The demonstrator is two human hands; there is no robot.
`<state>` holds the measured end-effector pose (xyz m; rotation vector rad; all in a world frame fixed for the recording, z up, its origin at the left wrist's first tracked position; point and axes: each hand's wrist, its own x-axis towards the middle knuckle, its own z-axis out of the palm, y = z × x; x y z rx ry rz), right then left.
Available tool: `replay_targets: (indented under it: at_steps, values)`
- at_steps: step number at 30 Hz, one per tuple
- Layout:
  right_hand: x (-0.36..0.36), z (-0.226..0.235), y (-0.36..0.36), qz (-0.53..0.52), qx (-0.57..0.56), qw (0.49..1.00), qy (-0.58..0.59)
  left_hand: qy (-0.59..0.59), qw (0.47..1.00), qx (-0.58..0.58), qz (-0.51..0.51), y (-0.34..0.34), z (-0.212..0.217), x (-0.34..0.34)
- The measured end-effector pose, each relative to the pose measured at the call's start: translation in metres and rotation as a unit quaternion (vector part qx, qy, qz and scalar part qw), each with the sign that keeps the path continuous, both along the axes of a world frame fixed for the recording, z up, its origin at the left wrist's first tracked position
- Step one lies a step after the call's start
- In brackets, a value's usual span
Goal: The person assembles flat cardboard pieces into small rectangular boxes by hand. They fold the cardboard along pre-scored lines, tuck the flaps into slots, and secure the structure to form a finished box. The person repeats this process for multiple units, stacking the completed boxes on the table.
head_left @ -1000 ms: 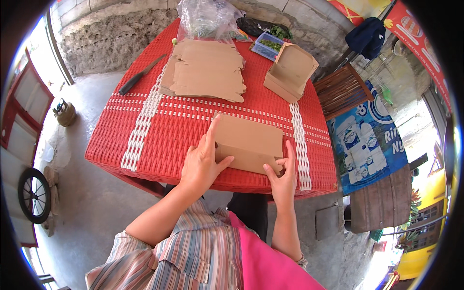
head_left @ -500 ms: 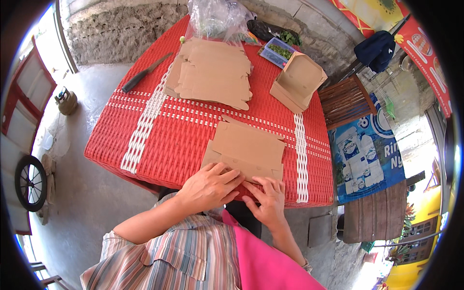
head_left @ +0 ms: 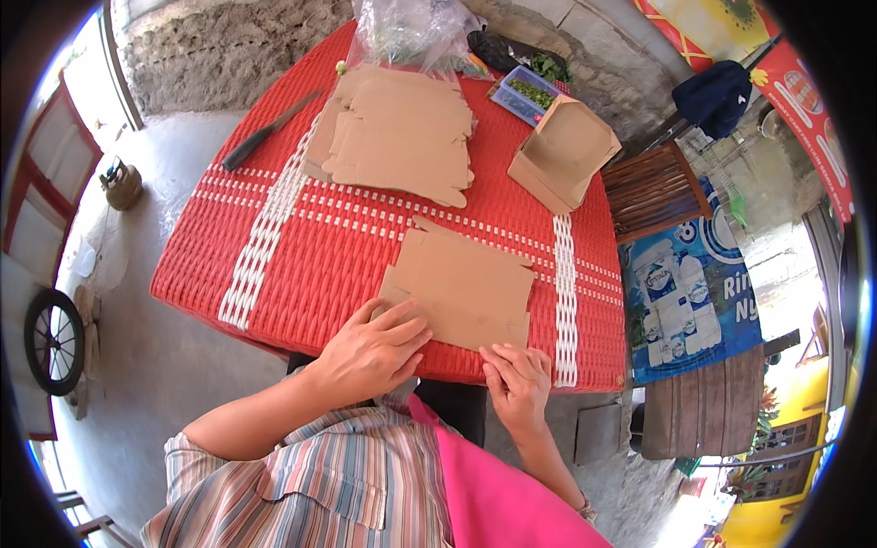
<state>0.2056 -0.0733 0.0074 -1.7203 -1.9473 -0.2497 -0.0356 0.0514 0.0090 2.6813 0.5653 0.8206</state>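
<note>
In the head view, a flat cardboard box blank (head_left: 461, 285) is seen lying on the near edge of the red woven table (head_left: 301, 247). Its near edge is pressed down by the left hand (head_left: 370, 352), fingers together and flat, apparently to steady it. The right hand (head_left: 516, 379) rests fingers curled at the same edge. A stack of cardboard blanks (head_left: 397, 137) and a folded box (head_left: 562, 151) are kept farther back.

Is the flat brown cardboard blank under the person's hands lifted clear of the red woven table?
No, the flat brown cardboard blank lies on the red woven table, with the left hand and right hand at its near edge.
</note>
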Motion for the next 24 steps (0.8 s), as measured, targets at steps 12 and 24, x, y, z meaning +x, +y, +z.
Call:
replay_targets:
  at_steps: [12, 24]
  values:
    - [0.021, -0.011, -0.006, -0.114, 0.066, 0.929, 0.345, 0.064, 0.996, 0.018, -0.054, 0.041, 0.016, 0.037]
    - [0.002, 0.008, 0.013, -0.070, 0.079, 0.866, 0.489, -0.233, 0.970, -0.022, 0.067, 0.038, 0.038, 0.042]
